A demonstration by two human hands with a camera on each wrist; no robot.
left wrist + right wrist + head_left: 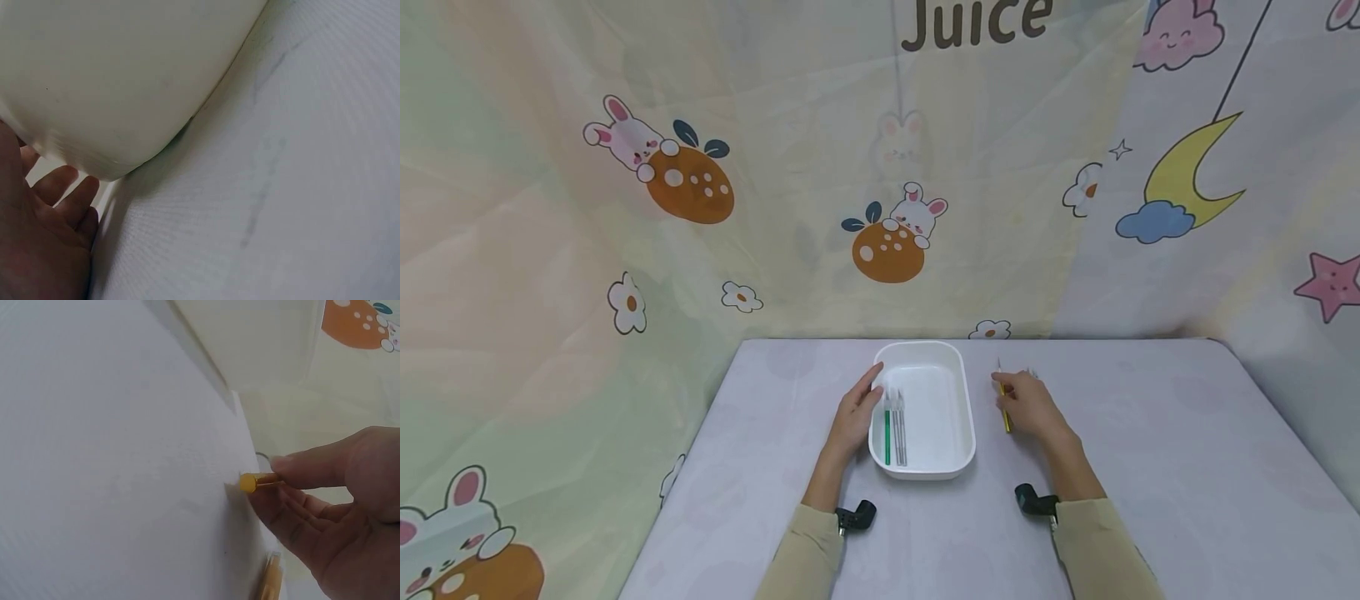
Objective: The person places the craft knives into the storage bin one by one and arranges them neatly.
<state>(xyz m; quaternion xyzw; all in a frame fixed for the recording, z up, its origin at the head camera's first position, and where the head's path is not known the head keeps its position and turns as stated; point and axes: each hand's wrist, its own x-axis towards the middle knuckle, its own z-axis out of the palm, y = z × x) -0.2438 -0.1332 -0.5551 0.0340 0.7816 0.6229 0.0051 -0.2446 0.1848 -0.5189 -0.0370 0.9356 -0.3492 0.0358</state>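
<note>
A white rectangular tray lies on the table, with a green pen and slim clear-and-silver pens side by side along its left part. My left hand rests against the tray's left side, fingertips at its rim; the left wrist view shows the fingers touching the outer wall. To the right of the tray, my right hand pinches a slim yellow pen between thumb and fingers. Its round yellow end faces the right wrist camera. Another yellowish pen lies on the table below this hand.
A pale cloth covers the table. Behind it hangs a printed curtain with rabbits, oranges and a moon. Pointed clear tips show just beyond my right hand.
</note>
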